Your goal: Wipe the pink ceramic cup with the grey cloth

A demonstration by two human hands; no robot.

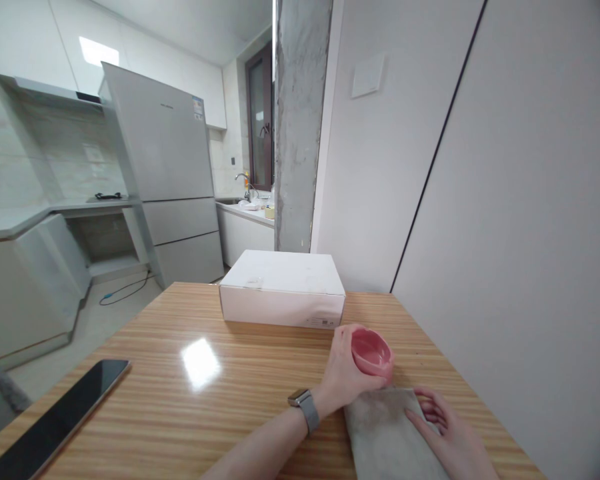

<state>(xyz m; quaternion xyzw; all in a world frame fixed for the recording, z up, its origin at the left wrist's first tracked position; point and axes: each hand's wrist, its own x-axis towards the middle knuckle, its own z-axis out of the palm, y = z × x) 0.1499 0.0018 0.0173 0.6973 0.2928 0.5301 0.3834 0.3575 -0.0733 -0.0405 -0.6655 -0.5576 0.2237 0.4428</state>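
A small pink bowl (373, 350) is tilted toward me at the right of the wooden table, its inside showing. My left hand (347, 367), with a watch on the wrist, is closed around the bowl's left side, thumb at the near rim. Just in front of it lies a flat grey piece (393, 433) that looks like a folded cloth, running off the bottom edge of the view. My right hand (440, 427) grips the right edge of this cloth, the thumb on top and the other fingers curled at its side, partly hidden.
A closed white box (283, 303) stands at the far side of the wooden table (180, 413). On the left lies a black phone (60, 420). A white wall (505, 233) borders the table's right side. Beyond are a fridge (165, 147) and kitchen counters.
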